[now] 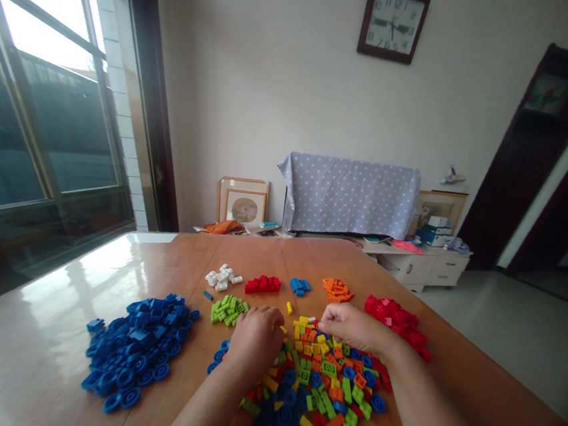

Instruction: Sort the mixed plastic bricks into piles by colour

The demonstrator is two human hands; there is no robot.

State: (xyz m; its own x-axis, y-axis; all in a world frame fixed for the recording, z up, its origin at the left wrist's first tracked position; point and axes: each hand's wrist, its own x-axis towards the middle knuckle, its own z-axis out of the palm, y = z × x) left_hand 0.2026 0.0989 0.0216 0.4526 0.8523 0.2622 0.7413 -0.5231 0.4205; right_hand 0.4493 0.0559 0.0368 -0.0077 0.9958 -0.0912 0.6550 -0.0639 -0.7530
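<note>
Mixed brick pile (329,369) on worktop (40,350), between forearms. Left hand (256,334) curled at pile's left edge, right hand (353,326) bent over far edge; can't tell if fingers grip anything. Risks: left knuckles beside green heap (228,310) could mix colours; right wrist near red heap (394,321) could knock it. Stray yellow brick (289,308) in way between hands. Blue heap (144,340) further left.

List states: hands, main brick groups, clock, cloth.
Left hand: curled, grasp hidden
Right hand: fingers bent, grip unclear
Mixed bricks: loosely spread
Blue pieces: heaped
Green bricks: piled
White bricks: piled
Orange bricks: piled
Yellow brick: lying apart
Clock: wall-mounted
Cloth: draped
</note>
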